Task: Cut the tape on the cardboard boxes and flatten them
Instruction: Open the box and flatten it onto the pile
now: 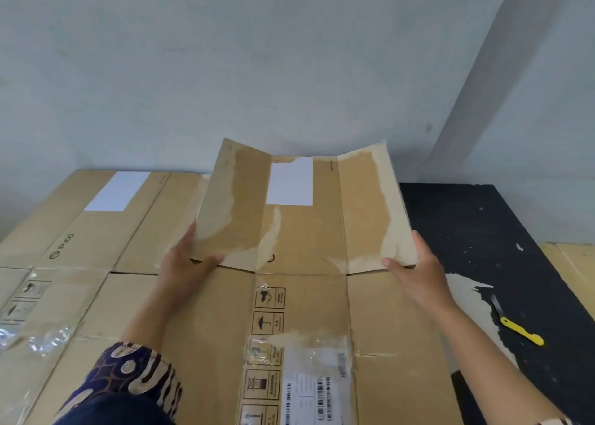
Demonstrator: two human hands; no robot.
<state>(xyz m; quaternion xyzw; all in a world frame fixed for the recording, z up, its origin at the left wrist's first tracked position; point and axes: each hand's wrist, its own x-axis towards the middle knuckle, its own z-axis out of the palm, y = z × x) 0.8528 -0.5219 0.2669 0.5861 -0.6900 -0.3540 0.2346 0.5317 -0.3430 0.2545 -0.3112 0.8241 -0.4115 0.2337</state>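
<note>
A brown cardboard box (pixel 309 312) lies flattened in front of me. Its far flap section (pixel 302 228), with a white label and torn tape marks, is lifted and tilted up off the surface. My left hand (pixel 183 263) grips the flap's left lower corner, thumb on top. My right hand (pixel 415 263) grips the right lower corner, thumb on top as well. A yellow-handled cutter (pixel 518 325) lies on the black table (pixel 502 231) to the right, apart from both hands.
Another flattened box (pixel 80 241) with a white label and "PICO" print lies to the left, with loose clear tape (pixel 48 341) on it. A grey wall rises just behind the table. More cardboard (pixel 576 263) shows at the far right edge.
</note>
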